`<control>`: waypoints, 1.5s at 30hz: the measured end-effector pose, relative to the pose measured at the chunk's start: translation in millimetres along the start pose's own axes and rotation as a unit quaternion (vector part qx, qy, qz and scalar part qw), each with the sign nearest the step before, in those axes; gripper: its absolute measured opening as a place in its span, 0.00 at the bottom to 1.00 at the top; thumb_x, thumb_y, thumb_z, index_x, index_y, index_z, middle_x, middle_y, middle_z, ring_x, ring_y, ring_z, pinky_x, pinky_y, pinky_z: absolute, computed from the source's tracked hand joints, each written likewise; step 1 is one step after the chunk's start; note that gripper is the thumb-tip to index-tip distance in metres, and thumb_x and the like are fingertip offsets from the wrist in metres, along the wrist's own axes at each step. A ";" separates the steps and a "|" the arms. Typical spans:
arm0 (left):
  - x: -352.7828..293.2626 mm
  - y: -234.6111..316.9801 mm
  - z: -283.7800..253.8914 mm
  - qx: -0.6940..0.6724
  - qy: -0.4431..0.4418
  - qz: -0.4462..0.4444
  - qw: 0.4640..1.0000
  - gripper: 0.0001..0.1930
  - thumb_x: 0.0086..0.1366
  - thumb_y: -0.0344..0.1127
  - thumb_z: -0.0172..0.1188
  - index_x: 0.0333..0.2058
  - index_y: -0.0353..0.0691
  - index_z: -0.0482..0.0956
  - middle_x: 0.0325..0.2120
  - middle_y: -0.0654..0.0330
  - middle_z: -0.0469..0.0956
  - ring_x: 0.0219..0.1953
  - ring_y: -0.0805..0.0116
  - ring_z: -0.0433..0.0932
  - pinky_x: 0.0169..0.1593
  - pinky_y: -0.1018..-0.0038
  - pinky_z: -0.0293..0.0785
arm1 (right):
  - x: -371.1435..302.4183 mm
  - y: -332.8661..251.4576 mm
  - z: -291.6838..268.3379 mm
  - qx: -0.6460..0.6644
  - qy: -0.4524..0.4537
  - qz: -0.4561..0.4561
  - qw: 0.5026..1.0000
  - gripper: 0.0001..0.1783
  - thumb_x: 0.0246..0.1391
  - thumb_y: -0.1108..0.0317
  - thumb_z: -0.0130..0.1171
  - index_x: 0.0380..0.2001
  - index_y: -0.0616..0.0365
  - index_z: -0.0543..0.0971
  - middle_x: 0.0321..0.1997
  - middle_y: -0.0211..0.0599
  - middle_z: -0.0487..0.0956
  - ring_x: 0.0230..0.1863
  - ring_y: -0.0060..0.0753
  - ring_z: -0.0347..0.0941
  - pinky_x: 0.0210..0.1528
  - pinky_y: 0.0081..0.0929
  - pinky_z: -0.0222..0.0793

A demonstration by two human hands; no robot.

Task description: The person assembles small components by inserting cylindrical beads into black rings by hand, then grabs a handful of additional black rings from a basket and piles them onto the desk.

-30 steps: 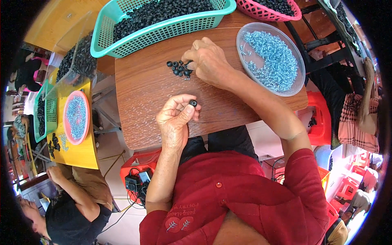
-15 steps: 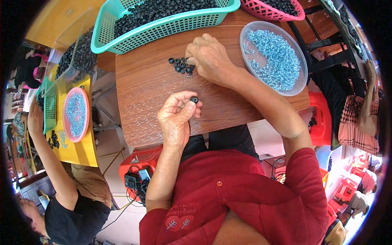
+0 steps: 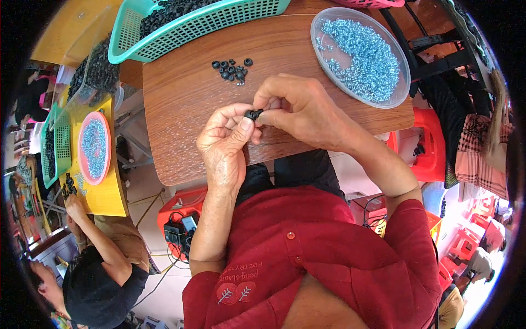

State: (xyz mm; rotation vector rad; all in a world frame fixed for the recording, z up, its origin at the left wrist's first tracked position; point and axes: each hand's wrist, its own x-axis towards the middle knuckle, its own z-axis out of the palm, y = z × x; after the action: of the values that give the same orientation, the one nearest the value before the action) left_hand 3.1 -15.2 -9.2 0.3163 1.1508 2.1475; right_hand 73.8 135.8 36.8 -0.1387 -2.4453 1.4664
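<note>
Above the near part of the wooden table, my two hands meet. My left hand is closed, pinching a round black plastic piece with a hollow in it between thumb and fingers. From the right, my right hand pinches a smaller black part against that piece; its fingertips partly hide it. Farther back on the table lies a loose cluster of black round pieces, with a few tiny shiny bits at its near side.
A green basket of black pieces stands at the back left. At the back right is a clear round tub holding small pale-blue pieces. Leftward, a co-worker's hand works at a yellow table. Red stools flank me.
My right hand has come from the cluster toward me and met my left hand, bringing a small black part to the round piece. The view has shifted slightly.
</note>
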 end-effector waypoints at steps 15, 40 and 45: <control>-12.5 1.6 12.9 0.096 0.018 0.060 0.993 0.09 0.58 0.22 0.59 0.39 0.29 0.75 0.27 0.59 0.78 0.25 0.77 0.74 0.30 0.83 0.72 | -20.0 1.5 8.3 -0.073 0.100 -0.177 0.976 0.06 0.41 0.74 0.58 0.27 0.58 0.77 0.26 0.38 0.76 0.33 0.44 0.71 0.34 0.35 0.67; -16.3 -3.3 10.6 0.101 0.013 0.092 0.991 0.10 0.57 0.24 0.62 0.39 0.31 0.77 0.27 0.61 0.78 0.25 0.79 0.74 0.29 0.84 0.71 | -22.0 -3.2 2.6 0.169 0.042 0.092 0.980 0.06 0.44 0.78 0.63 0.29 0.63 0.80 0.27 0.30 0.79 0.30 0.17 0.73 0.33 0.16 0.68; -17.0 -4.4 11.3 0.113 0.024 0.085 0.990 0.10 0.57 0.24 0.62 0.39 0.32 0.78 0.26 0.62 0.77 0.25 0.79 0.73 0.29 0.85 0.70 | -21.6 2.8 0.2 0.290 0.006 0.143 0.946 0.05 0.45 0.78 0.63 0.29 0.65 0.79 0.27 0.33 0.80 0.30 0.19 0.75 0.34 0.16 0.71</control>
State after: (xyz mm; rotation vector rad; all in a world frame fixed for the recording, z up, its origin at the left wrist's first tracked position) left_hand 23.4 -17.4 -4.6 0.4807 1.4451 2.1816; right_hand 94.1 132.1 30.1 -0.3848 -1.9334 2.2318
